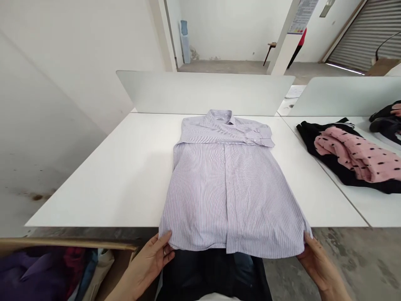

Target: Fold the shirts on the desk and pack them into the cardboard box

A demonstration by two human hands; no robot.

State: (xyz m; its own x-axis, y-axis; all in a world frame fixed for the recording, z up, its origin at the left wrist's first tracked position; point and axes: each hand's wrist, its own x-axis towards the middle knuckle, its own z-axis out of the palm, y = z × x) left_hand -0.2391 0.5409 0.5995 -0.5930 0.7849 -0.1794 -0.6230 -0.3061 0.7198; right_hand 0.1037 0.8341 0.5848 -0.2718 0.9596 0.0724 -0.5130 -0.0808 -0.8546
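A striped button-up shirt [200, 188] lies front up on the white table [125, 175], its collar at the far end. Both sleeves are folded across the chest below the collar. The shirt's lower part hangs past the table's near edge. My left hand [153, 255] pinches the left corner of the hem between thumb and fingers. At the right corner of the hem, my right hand [316, 255] grips the cloth, its fingers partly hidden. The hem is spread wide between the two hands.
A frosted divider [203, 92] stands along the table's back edge. On the adjoining table to the right lie black clothing [338, 169] and a pink spotted garment [360, 154]. An open cardboard box [119, 267] of clothes sits at lower left. A person [299, 46] stands behind a pillar.
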